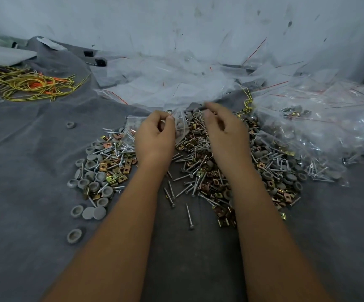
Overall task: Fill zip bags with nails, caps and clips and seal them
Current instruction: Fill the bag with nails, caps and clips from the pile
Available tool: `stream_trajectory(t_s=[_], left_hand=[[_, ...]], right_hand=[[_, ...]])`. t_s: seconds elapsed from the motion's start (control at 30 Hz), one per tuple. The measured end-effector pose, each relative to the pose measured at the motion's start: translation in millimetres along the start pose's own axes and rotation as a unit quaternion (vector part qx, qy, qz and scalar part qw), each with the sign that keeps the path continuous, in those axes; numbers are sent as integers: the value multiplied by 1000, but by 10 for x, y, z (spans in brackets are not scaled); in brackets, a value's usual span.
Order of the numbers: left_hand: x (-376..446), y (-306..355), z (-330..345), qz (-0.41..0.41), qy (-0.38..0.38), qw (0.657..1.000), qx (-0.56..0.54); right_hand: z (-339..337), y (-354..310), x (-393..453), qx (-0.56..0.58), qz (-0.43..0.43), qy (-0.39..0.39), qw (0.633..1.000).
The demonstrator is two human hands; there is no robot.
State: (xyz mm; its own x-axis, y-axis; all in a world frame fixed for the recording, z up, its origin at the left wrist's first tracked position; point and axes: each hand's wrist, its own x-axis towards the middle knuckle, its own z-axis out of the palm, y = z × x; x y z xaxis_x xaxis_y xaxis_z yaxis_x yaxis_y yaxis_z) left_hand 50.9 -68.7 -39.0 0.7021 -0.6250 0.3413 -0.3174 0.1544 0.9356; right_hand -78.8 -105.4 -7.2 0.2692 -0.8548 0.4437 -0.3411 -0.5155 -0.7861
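I am looking down on a wrinkled grey cloth (30,153) spread below a scuffed pale wall (176,22). At far left lies a tangle of yellow and orange elastic loops (30,85), well apart from everything else. Moving right, a few loose round grey plastic caps (93,212) sit at the edge of the big mixed heap of silver nails, grey caps and brass-coloured square clips (102,168) that runs across the middle of the cloth. My left hand (154,136) hovers over that heap with fingers curled, thumb and fingertips pinching the top edge of a small clear zip bag (180,129); the bag hangs between my two hands, with a few grey caps visible inside it. Behind the hands, against the wall, is a loose pile of empty clear zip bags with red seal lines (165,83). My right hand (224,125) is just beside the bag's other edge, fingers loosely bent; it is blurred, and I cannot tell whether it grips the plastic. Further right, near a small yellow loop (247,104), a mound of filled clear bags (311,136) rests on the cloth.
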Motion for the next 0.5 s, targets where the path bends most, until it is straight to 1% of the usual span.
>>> stream_trajectory(t_s=[0.07, 0.13, 0.17, 0.23, 0.3, 0.33, 0.37, 0.5], left_hand=[[12, 0, 7, -10, 8, 1000, 0], [19, 6, 9, -15, 6, 1000, 2], [22, 5, 11, -18, 4, 1000, 2], [34, -4, 17, -28, 4, 1000, 2], [38, -7, 20, -35, 5, 999, 0], [37, -6, 20, -36, 7, 999, -2], [39, -4, 18, -36, 8, 999, -4], [50, -8, 20, -43, 8, 999, 3]], right_hand=[[-150, 23, 41, -47, 38, 19, 998], [-294, 55, 71, -115, 71, -1, 991], [-351, 55, 76, -135, 86, -27, 987], [-426, 31, 74, -181, 112, -116, 970], [-447, 6, 60, -243, 122, -215, 938], [-424, 5, 52, -268, 117, -234, 927], [-386, 13, 46, -290, 108, -231, 922], [-196, 42, 20, -365, 69, -160, 914]])
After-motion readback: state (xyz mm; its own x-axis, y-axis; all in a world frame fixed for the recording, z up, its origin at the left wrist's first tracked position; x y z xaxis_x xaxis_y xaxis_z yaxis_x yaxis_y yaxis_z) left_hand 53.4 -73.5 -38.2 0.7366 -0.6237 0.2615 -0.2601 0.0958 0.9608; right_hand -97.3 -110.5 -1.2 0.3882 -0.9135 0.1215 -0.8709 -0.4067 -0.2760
